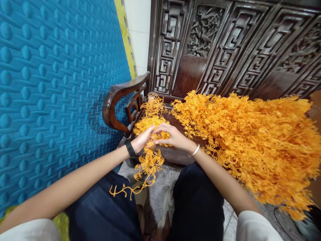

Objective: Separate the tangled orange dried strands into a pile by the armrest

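Observation:
My left hand (142, 140), with a black band at the wrist, has its fingers closed at an orange artificial flower sprig (149, 162). The sprig hangs below the hand in a curl, its bare branched tip over the gap between my knees. My right hand (173, 135), wearing a light bracelet, faces the left one. Its thumb and fingers are curved apart in a C shape, close to the left fingertips. Behind both hands, a small pile of orange sprigs (150, 122) lies on the dark wooden seat (178, 155); the hands partly hide it.
A large heap of orange sprigs (248, 134) spreads over the bench to the right. The bench has a carved wooden backrest (192, 75) and a curved armrest (110, 103) at left. A blue textured foam mat (62, 83) stands beside it. Grey flooring (160, 187) shows below.

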Demonstrator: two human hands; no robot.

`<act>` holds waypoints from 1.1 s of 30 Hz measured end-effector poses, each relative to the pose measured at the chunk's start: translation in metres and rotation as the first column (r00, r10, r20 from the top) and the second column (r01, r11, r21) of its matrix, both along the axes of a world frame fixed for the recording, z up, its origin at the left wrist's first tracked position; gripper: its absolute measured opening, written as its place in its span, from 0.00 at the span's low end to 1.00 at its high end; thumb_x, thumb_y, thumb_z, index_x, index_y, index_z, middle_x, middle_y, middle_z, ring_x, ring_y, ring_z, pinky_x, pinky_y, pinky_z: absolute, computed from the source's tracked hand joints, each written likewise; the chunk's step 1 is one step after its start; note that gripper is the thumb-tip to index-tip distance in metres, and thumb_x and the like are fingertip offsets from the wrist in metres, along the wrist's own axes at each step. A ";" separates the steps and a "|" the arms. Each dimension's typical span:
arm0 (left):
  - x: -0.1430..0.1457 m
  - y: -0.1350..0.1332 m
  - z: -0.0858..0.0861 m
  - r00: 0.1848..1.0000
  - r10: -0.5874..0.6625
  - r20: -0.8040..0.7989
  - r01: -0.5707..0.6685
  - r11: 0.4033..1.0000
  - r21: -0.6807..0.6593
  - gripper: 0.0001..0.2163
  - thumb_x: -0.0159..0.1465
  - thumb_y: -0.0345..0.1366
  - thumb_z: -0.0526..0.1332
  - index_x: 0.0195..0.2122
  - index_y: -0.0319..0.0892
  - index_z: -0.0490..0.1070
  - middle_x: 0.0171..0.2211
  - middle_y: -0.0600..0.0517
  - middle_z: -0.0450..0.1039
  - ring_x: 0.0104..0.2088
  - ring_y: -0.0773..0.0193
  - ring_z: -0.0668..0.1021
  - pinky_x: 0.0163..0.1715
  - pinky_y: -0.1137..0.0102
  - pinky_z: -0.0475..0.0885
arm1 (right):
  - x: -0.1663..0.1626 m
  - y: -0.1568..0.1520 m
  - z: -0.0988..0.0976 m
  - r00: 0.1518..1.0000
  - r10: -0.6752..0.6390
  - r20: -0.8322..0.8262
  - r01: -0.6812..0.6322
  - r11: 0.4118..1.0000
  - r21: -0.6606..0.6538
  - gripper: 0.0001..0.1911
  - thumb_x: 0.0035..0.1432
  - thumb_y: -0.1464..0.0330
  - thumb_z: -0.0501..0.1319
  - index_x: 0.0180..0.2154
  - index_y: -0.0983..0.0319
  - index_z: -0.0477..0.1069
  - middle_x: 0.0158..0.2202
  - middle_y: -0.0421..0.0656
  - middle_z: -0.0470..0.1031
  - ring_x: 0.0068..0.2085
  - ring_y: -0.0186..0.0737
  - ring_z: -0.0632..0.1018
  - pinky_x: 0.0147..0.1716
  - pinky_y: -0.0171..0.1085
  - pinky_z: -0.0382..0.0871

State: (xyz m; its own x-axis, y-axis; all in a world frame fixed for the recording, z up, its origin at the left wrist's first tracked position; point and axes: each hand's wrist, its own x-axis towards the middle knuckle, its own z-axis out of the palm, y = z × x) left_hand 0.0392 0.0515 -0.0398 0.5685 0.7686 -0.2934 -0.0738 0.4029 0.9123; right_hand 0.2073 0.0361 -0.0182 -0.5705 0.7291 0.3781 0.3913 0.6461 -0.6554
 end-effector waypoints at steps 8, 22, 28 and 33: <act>0.010 -0.012 -0.008 0.998 -0.028 -0.049 0.036 0.980 0.194 0.23 0.62 0.55 0.45 0.37 0.40 0.66 0.11 0.58 0.58 0.13 0.73 0.59 0.15 0.76 0.52 | 0.000 0.010 -0.010 0.908 -0.235 -0.346 0.103 0.927 -0.360 0.08 0.50 0.66 0.63 0.27 0.63 0.68 0.28 0.38 0.70 0.31 0.32 0.70 0.35 0.36 0.64; 0.014 -0.011 -0.004 0.976 0.182 -0.121 -0.102 0.868 0.486 0.10 0.57 0.39 0.59 0.24 0.38 0.67 0.11 0.61 0.53 0.14 0.75 0.56 0.17 0.76 0.50 | -0.007 0.015 -0.016 0.703 -0.486 -0.520 0.227 0.845 -0.484 0.05 0.43 0.69 0.62 0.23 0.62 0.66 0.25 0.36 0.68 0.29 0.31 0.68 0.35 0.35 0.62; 0.018 -0.004 -0.002 0.965 0.227 -0.129 -0.144 0.874 0.464 0.10 0.55 0.36 0.57 0.18 0.39 0.62 0.09 0.61 0.52 0.13 0.75 0.56 0.17 0.75 0.50 | -0.023 0.022 -0.029 0.610 -0.632 -0.478 0.376 0.762 -0.526 0.04 0.41 0.72 0.59 0.21 0.62 0.63 0.21 0.35 0.65 0.26 0.31 0.67 0.30 0.34 0.61; 0.023 -0.015 -0.009 0.970 0.194 -0.146 -0.106 0.880 0.463 0.10 0.53 0.35 0.55 0.16 0.40 0.62 0.09 0.61 0.53 0.13 0.74 0.56 0.17 0.75 0.50 | -0.014 0.047 -0.027 0.449 -0.751 -0.484 0.550 0.659 -0.513 0.03 0.42 0.72 0.56 0.21 0.62 0.61 0.21 0.36 0.65 0.26 0.31 0.67 0.29 0.33 0.61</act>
State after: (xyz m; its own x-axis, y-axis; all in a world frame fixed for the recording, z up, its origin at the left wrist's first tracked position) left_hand 0.0626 0.0365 -0.0487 0.4061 0.9137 0.0167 0.0847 -0.0558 0.9948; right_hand 0.1934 0.0827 -0.0455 0.4111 0.8954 0.1707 0.0693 0.1560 -0.9853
